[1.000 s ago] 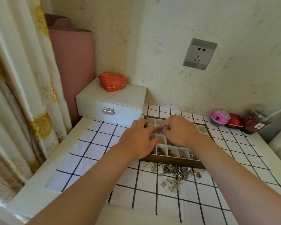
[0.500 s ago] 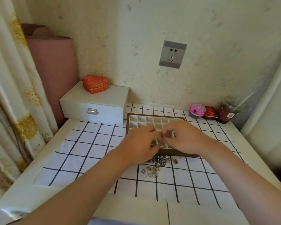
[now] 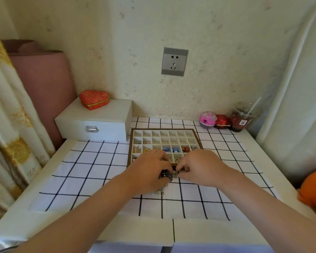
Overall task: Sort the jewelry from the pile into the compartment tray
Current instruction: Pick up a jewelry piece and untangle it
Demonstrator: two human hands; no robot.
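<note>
both hands have slid back off the tray (image 3: pixel 164 130) onto the jewelry pile (image 3: pixel 169 175) just in front of it. the left hand (image 3: pixel 147 174) and right hand (image 3: pixel 199 168) fingers are curled, pinching at the tangle.

My work surface is a pale table (image 3: pixel 18 207) covered by a white grid-checked cloth (image 3: pixel 91 167). Directly on it: the compartment tray (image 3: pixel 130 143), the jewelry pile (image 3: pixel 167 175) touching the tray's near edge, a white box (image 3: pixel 98 119), and three small containers (image 3: pixel 224 121) at back right.
</note>
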